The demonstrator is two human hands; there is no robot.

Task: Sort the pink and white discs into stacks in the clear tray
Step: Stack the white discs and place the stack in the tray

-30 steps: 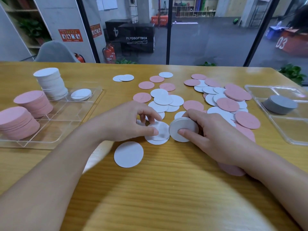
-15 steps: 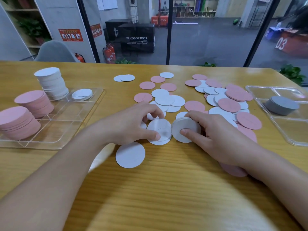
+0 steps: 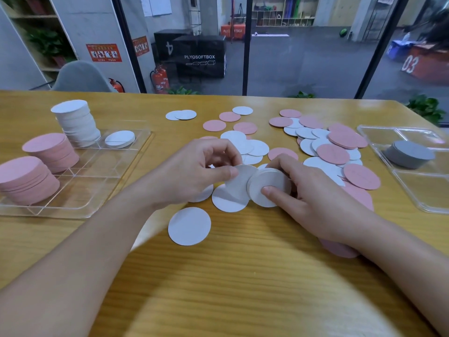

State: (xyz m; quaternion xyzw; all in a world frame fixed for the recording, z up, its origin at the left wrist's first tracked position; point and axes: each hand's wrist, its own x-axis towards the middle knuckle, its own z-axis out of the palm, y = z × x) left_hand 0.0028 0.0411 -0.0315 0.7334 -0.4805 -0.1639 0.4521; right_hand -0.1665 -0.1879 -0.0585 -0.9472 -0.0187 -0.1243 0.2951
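Observation:
My right hand (image 3: 313, 198) grips a small stack of white discs (image 3: 268, 187) tilted on edge at the table's middle. My left hand (image 3: 194, 171) pinches one white disc (image 3: 243, 176) lifted off the table, its edge touching that stack. Two more white discs (image 3: 226, 199) (image 3: 189, 226) lie flat just in front. Loose pink and white discs (image 3: 332, 154) spread behind and to the right. The clear tray (image 3: 102, 166) at the left holds two pink stacks (image 3: 26, 180) (image 3: 52, 150), a tall white stack (image 3: 76, 125) and a low white stack (image 3: 120, 139).
A second clear tray (image 3: 427, 188) at the right edge holds a grey stack of discs (image 3: 409, 154). A pink disc (image 3: 337, 248) lies under my right wrist. Behind the table stand a grey chair (image 3: 80, 77) and a glass wall.
My left hand has lifted a white disc off the table and brought it right against the stack in my right hand. The right hand has barely moved.

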